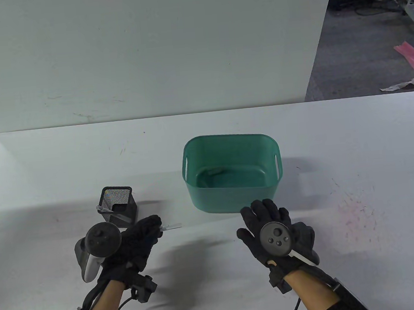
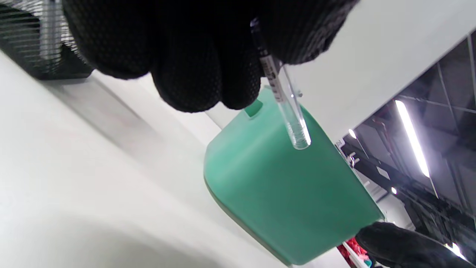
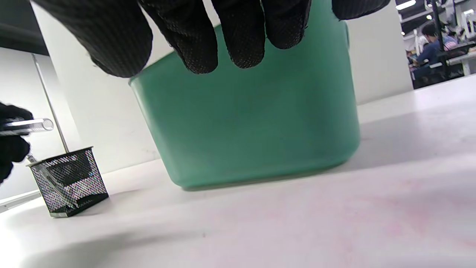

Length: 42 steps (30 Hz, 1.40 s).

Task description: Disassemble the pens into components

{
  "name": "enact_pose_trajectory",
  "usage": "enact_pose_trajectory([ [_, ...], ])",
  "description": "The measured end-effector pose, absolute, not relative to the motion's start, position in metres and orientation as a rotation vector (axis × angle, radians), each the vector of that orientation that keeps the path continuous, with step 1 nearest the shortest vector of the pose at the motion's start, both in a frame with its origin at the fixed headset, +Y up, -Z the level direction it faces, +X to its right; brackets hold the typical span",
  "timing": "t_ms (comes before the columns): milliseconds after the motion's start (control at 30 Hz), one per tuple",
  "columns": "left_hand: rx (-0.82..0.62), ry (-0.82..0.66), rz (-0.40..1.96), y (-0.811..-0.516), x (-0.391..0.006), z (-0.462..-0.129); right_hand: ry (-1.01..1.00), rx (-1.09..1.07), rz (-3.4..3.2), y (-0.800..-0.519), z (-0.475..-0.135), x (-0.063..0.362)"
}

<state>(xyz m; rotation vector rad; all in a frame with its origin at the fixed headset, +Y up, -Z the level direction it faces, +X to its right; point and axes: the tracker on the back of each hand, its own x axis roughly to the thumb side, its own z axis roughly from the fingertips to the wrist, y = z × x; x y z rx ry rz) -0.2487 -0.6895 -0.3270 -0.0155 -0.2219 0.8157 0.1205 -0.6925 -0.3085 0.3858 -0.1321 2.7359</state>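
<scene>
Mesh pen cup [image 1: 118, 203] sat far left w/ pens inside; left hand [image 1: 136, 242] pinched a clear barrel [image 1: 172, 226] above the worktop [image 1: 337, 142], short of the green bin [image 1: 230, 171]. Right hand [image 1: 269, 229] hung relaxed, gripping nothing. Thin pinch, so barrel could've slipped & rolled off.

Your left hand [image 1: 135, 242] hovers above the table with its fingers [image 2: 193, 67] curled, pinching a clear pen barrel [image 2: 290, 115] that juts out toward your right. Your right hand [image 1: 272, 229] is palm down, fingers [image 3: 238, 33] straight and slightly spread, holding nothing. Both forearms enter from the bottom edge.
</scene>
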Motion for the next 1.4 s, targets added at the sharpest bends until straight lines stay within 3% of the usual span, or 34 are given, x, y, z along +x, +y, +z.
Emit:
enact_pose_trajectory([
  [333, 0.053, -0.249, 0.711, -0.646, -0.210, -0.331, -0.154, 0.364, 2.690, -0.691, -0.307, 0.130],
  [667, 0.184, -0.172, 0.462, -0.596, -0.157, -0.365, -0.178, 0.436, 2.704, -0.688, -0.303, 0.123],
  [933, 0.147, -0.061, 0.278, -0.592, -0.116, -0.398, -0.158, 0.418, 2.705, -0.690, -0.305, 0.121],
  [1100, 0.069, -0.137, 0.421, -0.594, -0.101, -0.406, -0.154, 0.417, 2.695, -0.691, -0.305, 0.121],
  [1267, 0.181, -0.178, 0.316, -0.592, -0.107, -0.399, -0.148, 0.399, 2.681, -0.689, -0.305, 0.124],
  [1400, 0.233, -0.164, 0.237, -0.587, -0.140, -0.389, -0.160, 0.380, 2.667, -0.687, -0.307, 0.125],
])
